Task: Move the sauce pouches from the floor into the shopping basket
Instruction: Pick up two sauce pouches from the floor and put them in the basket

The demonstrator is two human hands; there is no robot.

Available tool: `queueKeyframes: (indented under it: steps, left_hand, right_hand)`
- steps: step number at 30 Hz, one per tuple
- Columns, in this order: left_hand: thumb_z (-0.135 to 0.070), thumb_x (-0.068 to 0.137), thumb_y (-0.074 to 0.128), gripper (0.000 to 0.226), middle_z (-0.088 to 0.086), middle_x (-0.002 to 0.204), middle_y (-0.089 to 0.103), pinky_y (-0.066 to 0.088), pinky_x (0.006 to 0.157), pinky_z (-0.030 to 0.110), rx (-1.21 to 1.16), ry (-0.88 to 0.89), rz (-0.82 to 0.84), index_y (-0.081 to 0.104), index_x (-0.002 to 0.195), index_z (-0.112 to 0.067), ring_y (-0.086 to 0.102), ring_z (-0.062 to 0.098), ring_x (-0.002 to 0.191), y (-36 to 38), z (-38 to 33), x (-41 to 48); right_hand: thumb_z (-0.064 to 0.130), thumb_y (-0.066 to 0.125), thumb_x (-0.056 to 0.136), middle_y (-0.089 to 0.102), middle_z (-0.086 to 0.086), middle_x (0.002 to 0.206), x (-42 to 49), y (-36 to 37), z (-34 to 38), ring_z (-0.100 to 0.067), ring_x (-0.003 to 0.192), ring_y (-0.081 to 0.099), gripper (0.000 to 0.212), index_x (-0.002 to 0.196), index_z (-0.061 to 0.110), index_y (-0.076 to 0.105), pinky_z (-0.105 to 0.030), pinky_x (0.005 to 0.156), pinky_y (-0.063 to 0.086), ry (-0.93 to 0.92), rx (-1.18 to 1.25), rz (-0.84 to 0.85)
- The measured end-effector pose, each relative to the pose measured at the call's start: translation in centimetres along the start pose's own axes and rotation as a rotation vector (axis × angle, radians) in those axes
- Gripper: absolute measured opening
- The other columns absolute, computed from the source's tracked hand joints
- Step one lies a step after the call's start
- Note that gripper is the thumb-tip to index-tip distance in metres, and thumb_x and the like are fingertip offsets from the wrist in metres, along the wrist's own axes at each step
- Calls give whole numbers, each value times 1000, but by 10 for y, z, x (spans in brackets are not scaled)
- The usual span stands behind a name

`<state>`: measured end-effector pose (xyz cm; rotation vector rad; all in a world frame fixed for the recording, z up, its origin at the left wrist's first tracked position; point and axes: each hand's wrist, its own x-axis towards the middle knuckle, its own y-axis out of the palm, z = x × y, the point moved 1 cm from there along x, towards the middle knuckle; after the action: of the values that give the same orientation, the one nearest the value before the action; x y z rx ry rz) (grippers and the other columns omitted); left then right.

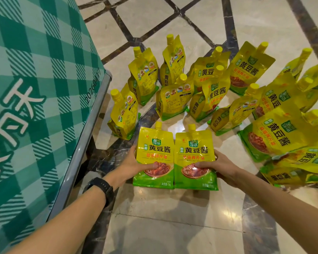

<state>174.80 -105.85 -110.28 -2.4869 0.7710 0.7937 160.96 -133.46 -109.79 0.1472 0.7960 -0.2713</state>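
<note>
Two yellow-and-green sauce pouches with yellow caps stand upright side by side in the middle of the view. My left hand (134, 163) grips the left pouch (153, 154) by its left edge, thumb across the front. My right hand (219, 165) grips the right pouch (194, 158) by its right edge. Several more of the same pouches (174, 99) stand or lie on the marble floor behind and to the right. No shopping basket shows clearly in view.
A large object covered in green-and-white checked fabric (35, 79) with a grey metal edge (84, 140) fills the left side. Beige marble floor with dark inlay lines (173, 226) spreads below my arms. A black watch (99, 187) is on my left wrist.
</note>
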Motion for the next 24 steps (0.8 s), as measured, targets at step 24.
queueKeyframes:
  steps: [24]
  left_hand:
    - [-14, 54, 98, 96, 10, 120, 72, 57, 91, 53, -312, -245, 186, 51, 137, -25, 71, 31, 108, 11, 14, -20]
  right_hand:
    - [6, 73, 79, 72, -15, 116, -24, 17, -21, -33, 103, 70, 48, 125, 11, 61, -39, 77, 61, 72, 273, -4]
